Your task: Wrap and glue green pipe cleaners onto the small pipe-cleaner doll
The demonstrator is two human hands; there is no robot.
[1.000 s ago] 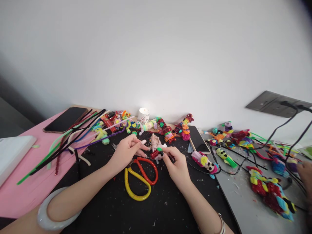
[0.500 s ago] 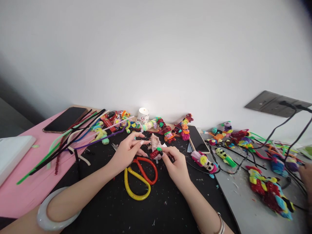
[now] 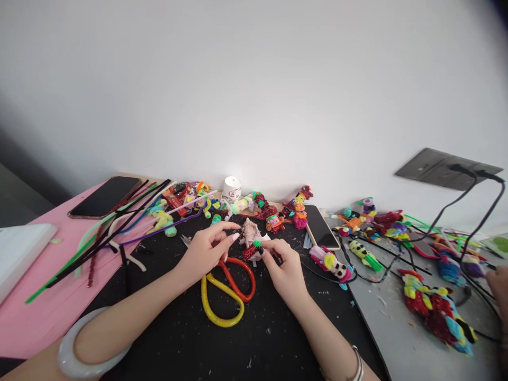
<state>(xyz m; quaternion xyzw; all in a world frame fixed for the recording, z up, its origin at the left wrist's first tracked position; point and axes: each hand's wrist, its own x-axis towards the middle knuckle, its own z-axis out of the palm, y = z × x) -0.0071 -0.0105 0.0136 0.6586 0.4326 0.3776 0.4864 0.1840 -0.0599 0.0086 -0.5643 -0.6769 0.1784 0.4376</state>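
Red tinsel pipe-cleaner piece (image 3: 248, 252) is pinched by the right hand (image 3: 284, 266) over the black table (image 3: 278, 344); the left hand (image 3: 204, 254), loosely spread, seems bare. Likely light, soft and crushable, it suits a gentle fingertip hold near its green end (image 3: 257, 244).

A pale wall (image 3: 254, 95) (brightest near the middle) bears a grey socket panel (image 3: 420, 168) at right.
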